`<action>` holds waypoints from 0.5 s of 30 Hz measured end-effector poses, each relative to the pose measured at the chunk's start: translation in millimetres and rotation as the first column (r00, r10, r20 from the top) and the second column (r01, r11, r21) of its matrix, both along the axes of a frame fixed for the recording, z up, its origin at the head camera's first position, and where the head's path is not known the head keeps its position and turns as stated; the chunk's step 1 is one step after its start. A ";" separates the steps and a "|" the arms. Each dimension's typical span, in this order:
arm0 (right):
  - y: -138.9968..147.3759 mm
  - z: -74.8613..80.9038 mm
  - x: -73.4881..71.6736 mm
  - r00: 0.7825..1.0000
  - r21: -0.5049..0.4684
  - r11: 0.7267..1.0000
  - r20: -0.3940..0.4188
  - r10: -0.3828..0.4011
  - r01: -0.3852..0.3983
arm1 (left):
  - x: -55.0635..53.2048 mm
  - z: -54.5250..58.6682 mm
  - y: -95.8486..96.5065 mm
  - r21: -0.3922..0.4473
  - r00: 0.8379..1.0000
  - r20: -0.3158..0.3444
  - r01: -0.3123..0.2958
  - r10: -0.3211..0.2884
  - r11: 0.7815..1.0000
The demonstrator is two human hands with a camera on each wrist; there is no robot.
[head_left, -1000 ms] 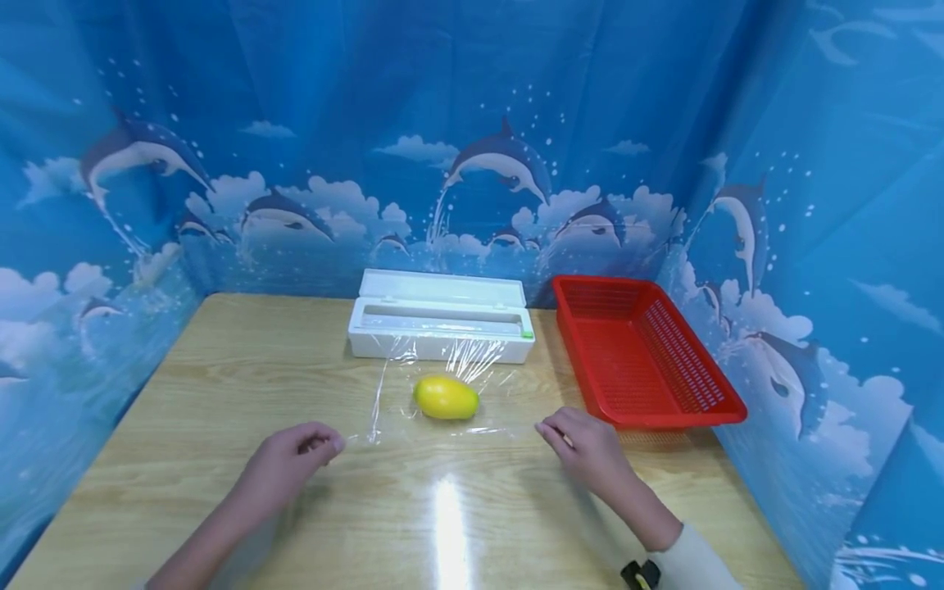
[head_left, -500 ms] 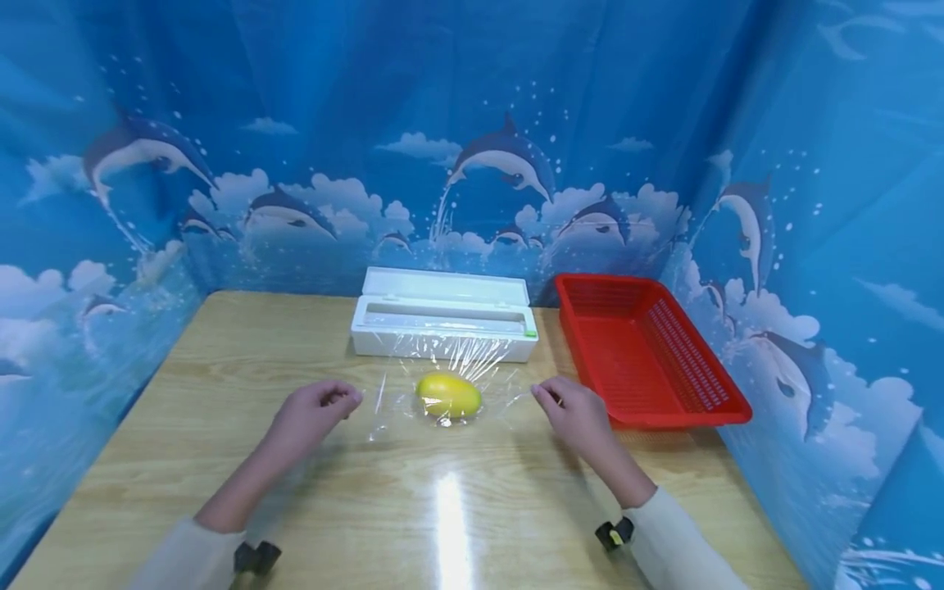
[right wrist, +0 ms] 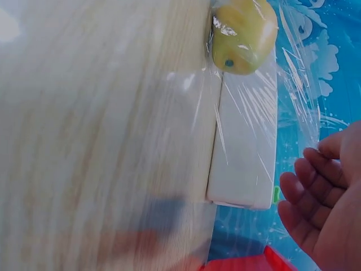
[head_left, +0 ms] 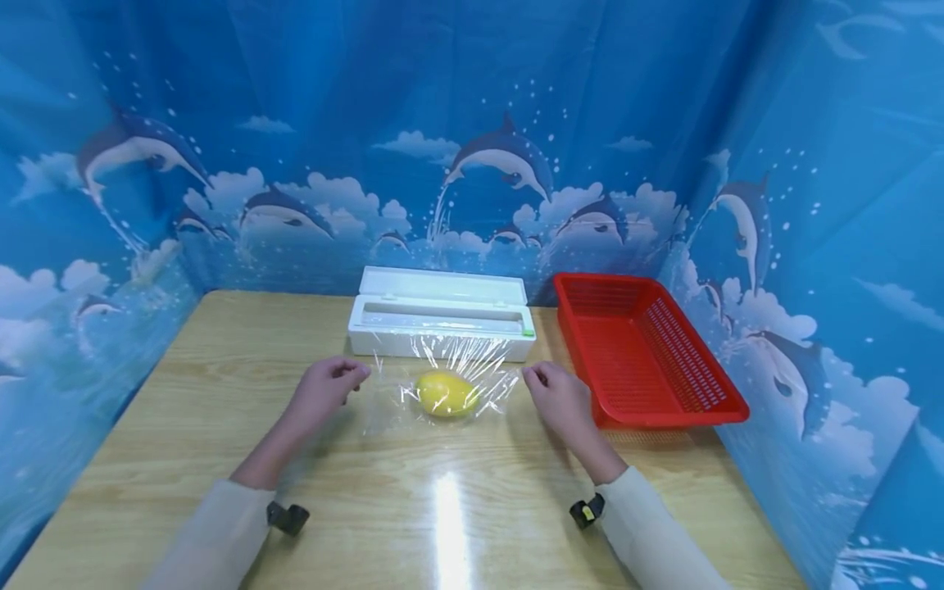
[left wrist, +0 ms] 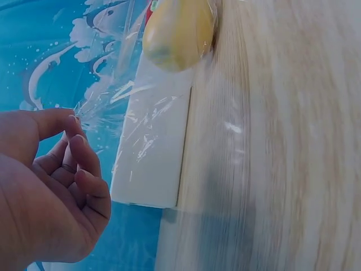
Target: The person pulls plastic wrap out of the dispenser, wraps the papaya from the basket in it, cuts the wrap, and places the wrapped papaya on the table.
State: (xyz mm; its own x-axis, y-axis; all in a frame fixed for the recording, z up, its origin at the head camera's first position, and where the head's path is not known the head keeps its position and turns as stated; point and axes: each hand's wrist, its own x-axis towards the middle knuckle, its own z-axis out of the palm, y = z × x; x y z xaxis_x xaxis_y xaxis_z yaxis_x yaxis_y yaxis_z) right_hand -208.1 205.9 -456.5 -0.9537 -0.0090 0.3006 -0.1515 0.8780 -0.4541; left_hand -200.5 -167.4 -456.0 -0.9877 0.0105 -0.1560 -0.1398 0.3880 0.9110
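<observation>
- Left of centre, above the bench (head_left: 376, 508), the left hand (head_left: 320, 393) pinches clear film (head_left: 494, 385) by its edge.
- At mid-bench, a yellow fruit (head_left: 445, 393) lies under the film, before a white box (head_left: 383, 342) with its lid raised.
- Right of the fruit, the right hand (head_left: 558, 397) pinches the film too.
- Farthest right sits a red basket (head_left: 634, 360).

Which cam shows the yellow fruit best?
Head view: the yellow fruit shows whole there, seen through clear film. Left wrist gets it closer, but the top edge of the picture cuts it off. Right wrist cuts it at the top too, though it shows a dark spot near one end.
</observation>
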 end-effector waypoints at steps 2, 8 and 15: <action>0.9 -0.9 -3.7 1.000 0.008 1.000 0.017 -0.013 0.012 | -4.2 -1.7 -0.1 0.016 1.000 0.008 -0.009 0.009 1.000; 5.5 -6.0 -15.1 0.999 0.037 0.999 0.026 -0.033 0.032 | -17.9 -7.3 0.9 0.039 0.999 -0.017 -0.032 0.033 0.999; 8.7 -13.7 -29.3 0.998 0.039 0.998 0.049 -0.045 0.043 | -34.6 -15.3 6.7 0.060 0.998 0.003 -0.056 0.056 0.997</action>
State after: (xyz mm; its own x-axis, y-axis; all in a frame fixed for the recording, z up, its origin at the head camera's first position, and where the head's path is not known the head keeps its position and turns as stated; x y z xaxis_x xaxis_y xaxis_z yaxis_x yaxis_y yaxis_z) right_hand -237.4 214.6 -470.2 -0.9672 0.0228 0.2530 -0.0903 0.9000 -0.4264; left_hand -235.1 -160.7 -471.3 -0.9868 -0.0354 -0.1577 -0.1606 0.3246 0.9321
